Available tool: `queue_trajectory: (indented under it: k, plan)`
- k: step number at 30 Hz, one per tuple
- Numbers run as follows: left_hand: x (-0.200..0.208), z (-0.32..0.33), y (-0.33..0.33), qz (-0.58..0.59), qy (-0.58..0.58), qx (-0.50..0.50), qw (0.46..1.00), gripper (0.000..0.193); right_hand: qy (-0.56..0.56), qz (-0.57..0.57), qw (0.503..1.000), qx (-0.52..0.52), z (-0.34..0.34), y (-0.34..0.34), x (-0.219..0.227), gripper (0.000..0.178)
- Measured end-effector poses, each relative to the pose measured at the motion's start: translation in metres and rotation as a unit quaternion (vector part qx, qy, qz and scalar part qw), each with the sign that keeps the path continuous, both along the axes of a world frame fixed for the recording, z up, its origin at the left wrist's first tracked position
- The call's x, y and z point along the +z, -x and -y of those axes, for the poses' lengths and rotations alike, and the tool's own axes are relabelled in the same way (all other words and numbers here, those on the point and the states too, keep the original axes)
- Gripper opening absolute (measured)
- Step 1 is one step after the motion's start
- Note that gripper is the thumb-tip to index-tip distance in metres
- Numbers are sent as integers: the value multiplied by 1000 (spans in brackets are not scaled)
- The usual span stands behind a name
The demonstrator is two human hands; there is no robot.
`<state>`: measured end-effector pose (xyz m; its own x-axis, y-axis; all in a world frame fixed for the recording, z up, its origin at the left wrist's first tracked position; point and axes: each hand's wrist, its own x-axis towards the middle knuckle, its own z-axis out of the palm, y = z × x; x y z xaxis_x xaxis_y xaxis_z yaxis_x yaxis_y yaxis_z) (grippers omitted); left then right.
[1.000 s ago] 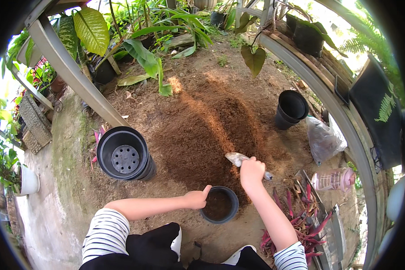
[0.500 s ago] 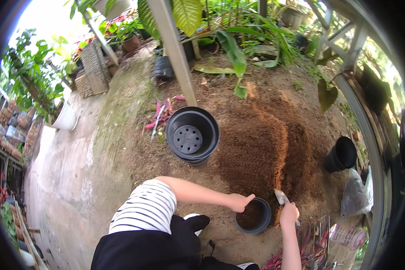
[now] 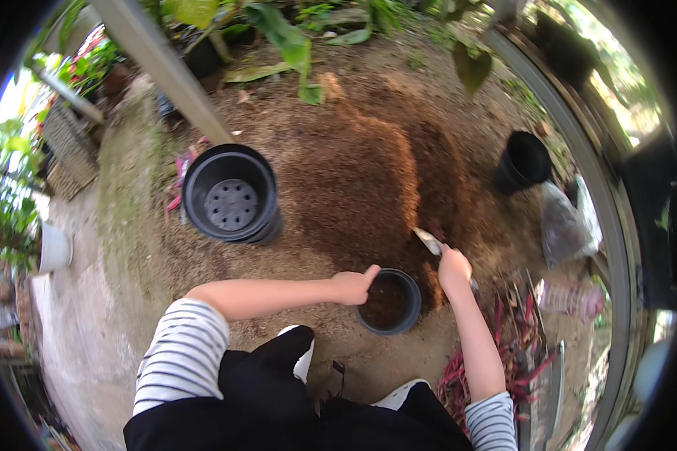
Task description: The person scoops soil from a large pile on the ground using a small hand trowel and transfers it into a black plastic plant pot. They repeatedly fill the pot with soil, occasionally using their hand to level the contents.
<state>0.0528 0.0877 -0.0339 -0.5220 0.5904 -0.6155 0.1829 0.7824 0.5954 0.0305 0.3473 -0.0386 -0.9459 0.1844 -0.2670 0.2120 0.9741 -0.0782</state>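
Observation:
My left hand [image 3: 353,287] grips the rim of a small black plant pot [image 3: 414,301], which stands on the ground with brown soil [image 3: 386,302] in its bottom. To its right, my right hand [image 3: 454,268] is closed round the handle of a hand trowel [image 3: 429,241]. The trowel's pale blade points away from me at the near edge of a spread mound of reddish-brown soil [image 3: 353,188]. Most of its handle is hidden in my fist.
Larger black pots with a holed base, nested together [image 3: 231,192], stand left of the mound by a post [image 3: 162,68]. Another black pot [image 3: 524,160], a clear plastic bag [image 3: 566,224], a pinkish plastic bottle [image 3: 572,298] and cut purple-red leaves [image 3: 466,376] lie to the right.
My view has swung to the right, so the scene sits further left and higher. The left hand still holds the pot rim, and the trowel remains at the mound's near edge.

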Motion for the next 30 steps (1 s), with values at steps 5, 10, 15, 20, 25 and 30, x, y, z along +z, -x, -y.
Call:
queue_trajectory:
  k: [5,10,15,20,25,30]
  plan:
    - [-6,-2,-1,-22,-2,-6,1000,67,72,97,993,16,-41,-20,55,30]
    - [-6,4,-2,-20,10,-11,1000,67,200,-13,975,-93,-94,-82,31,40]
    - [-10,2,-2,-18,4,-20,1000,67,174,16,967,-185,-133,-172,-15,50]
    - [-15,8,-1,-21,0,-18,1000,69,242,114,934,-237,-118,-215,-53,60]
    - [-7,-3,-1,-2,1,-10,1000,64,393,148,871,-256,-95,-189,-96,49]
    - [-13,6,-2,-22,-30,9,999,64,441,114,830,-323,-75,-154,-107,48]
